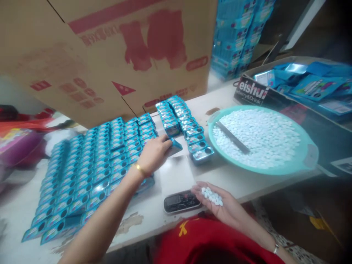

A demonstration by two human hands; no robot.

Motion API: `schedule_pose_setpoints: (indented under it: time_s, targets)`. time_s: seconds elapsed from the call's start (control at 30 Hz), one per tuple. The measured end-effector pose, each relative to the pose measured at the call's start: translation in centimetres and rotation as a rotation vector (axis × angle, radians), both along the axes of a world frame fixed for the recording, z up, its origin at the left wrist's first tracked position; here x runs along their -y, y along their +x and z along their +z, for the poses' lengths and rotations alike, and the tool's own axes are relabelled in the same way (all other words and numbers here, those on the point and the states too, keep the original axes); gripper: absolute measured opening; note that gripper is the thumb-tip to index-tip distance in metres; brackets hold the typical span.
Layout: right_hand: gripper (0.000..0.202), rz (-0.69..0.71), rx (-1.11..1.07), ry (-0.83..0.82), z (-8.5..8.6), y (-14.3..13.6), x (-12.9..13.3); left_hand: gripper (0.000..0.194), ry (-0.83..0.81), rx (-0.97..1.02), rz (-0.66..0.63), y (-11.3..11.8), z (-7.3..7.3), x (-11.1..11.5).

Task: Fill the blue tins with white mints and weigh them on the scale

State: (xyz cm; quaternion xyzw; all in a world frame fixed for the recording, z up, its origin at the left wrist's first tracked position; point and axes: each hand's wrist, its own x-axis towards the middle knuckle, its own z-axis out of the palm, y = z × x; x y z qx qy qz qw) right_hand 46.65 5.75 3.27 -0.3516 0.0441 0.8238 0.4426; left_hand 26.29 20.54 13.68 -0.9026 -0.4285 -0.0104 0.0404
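My left hand (pixel 154 154), with a gold bracelet at its wrist, is closed on a small blue box (pixel 176 146) above a white plate. My right hand (pixel 227 207) is palm up near the table's front edge, with a small heap of white tablets (pixel 212 196) in its cupped palm. Between the hands sits a digital scale (pixel 182 201) with a dark display panel, its white plate reaching back under the left hand. A pale green basin (pixel 313 156) full of the same tablets stands on the right, a flat metal ruler-like strip (pixel 233 138) lying on them.
Rows of small blue boxes (pixel 103 161) cover the table's left side. Shorter rows (pixel 196 137) of open-topped ones, some showing tablets, stand beside the basin. A large cardboard carton (pixel 165 40) rises behind. A black carton (pixel 275 99) of flat blue packs and stacked blue packs (pixel 231 40) are at right.
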Motion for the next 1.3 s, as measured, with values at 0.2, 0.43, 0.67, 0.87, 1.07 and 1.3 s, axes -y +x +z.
schedule_pose_setpoints:
  time_s: [0.2,0.43,0.67,0.87,1.07,1.3]
  targets:
    - [0.024,0.007,-0.039,0.014,0.1,0.0,0.3,0.012,-0.177,-0.045,-0.054,-0.1,-0.7,5.0]
    - [0.025,-0.004,-0.064,0.015,0.1,0.3,0.8,0.021,-0.116,0.085,-0.049,0.7,-1.0,6.6]
    - [0.014,-0.047,-0.133,-0.176,0.8,0.4,1.2,0.021,-0.339,0.207,-0.176,6.1,-4.5,13.6]
    - [0.022,-0.02,-0.025,-0.316,1.3,0.9,2.1,0.014,-0.373,0.231,-0.071,8.3,-7.8,15.6]
    - [0.023,-0.04,0.079,-0.353,2.4,0.4,1.8,0.014,-0.404,0.241,-0.004,8.2,-8.1,15.6]
    - [0.023,-0.074,0.061,-0.306,2.0,0.2,1.9,0.015,-0.361,0.31,-0.08,7.5,-8.6,15.6]
